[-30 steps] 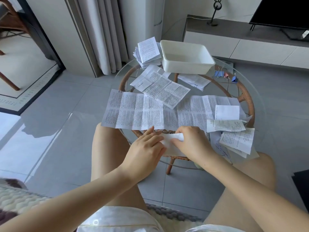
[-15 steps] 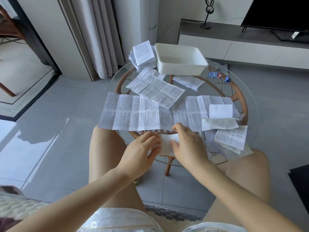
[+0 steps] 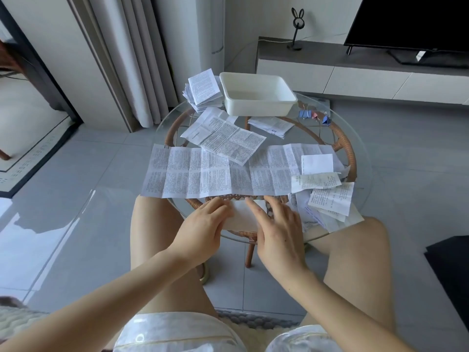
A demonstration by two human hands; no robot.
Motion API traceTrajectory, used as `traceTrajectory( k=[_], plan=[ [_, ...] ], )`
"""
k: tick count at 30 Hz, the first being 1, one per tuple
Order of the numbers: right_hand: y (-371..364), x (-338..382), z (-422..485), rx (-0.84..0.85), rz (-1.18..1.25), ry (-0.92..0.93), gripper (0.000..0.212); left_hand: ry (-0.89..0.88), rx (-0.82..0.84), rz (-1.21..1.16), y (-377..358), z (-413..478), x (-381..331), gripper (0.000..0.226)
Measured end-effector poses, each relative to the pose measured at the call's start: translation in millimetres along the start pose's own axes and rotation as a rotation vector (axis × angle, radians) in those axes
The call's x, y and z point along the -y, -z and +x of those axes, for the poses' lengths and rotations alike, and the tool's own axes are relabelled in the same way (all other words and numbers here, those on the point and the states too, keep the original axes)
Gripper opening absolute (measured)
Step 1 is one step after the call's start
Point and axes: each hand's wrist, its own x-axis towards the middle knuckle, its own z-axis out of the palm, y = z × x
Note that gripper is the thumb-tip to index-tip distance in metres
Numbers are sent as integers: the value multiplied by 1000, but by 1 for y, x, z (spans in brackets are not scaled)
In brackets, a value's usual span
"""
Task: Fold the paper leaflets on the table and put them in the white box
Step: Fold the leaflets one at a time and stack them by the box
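Left hand [image 3: 203, 224] and right hand [image 3: 276, 229] lie with fingers straight, pressing one small white folded paper leaflet [image 3: 241, 215] on the round glass tabletop [image 3: 317, 133], at the edge farthest from the one white rectangular plastic box [image 3: 256, 107]. Between box and hands lies one long unfolded printed leaflet [image 3: 203, 174]. Left of the box is one stack of folded leaflets [image 3: 203, 92]; right of it are three small binder clips [image 3: 314, 115]. The grey tiled floor [image 3: 88, 161] lies beneath.

Ahead of you, three binder clips [image 3: 315, 115], two blue and one pink, lie close together at the far right of the table [image 3: 357, 138]; behind them a low cabinet [image 3: 368, 82] runs along the wall, carrying a black television [image 3: 416, 21] and a slim black stand [image 3: 296, 29] topped with rabbit ears; pale curtains [image 3: 132, 59] hang at your far left; grey floor tiles [image 3: 88, 161] shine below; a dark mat [image 3: 454, 275] lies at your right; a knitted cushion [image 3: 15, 323] shows at your lower left.
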Motion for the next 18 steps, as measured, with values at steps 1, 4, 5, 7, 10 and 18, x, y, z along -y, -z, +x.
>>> traceTrajectory(
  k=[1, 4, 5, 7, 10, 18],
  plan=[
    [1, 1, -1, 0, 0, -11, 74, 1, 10, -21, 0, 0, 2, 28],
    [2, 6, -2, 37, -16, -33, 94, 4, 41, -38, -1, 0, 8, 27],
    [2, 8, -1, 50, -13, -37, 98, 10, 50, -27, -1, 0, 8, 26],
    [3, 9, 2, 48, -22, -44, 97, 19, 63, 4, 2, 1, 5, 23],
    [8, 4, -5, 67, -116, 77, 63, -25, 122, 32, 8, -2, -2, 27],
    [21, -11, -15, 132, -306, 349, 57, -128, 251, 220, 23, -5, -3, 42]
  ],
)
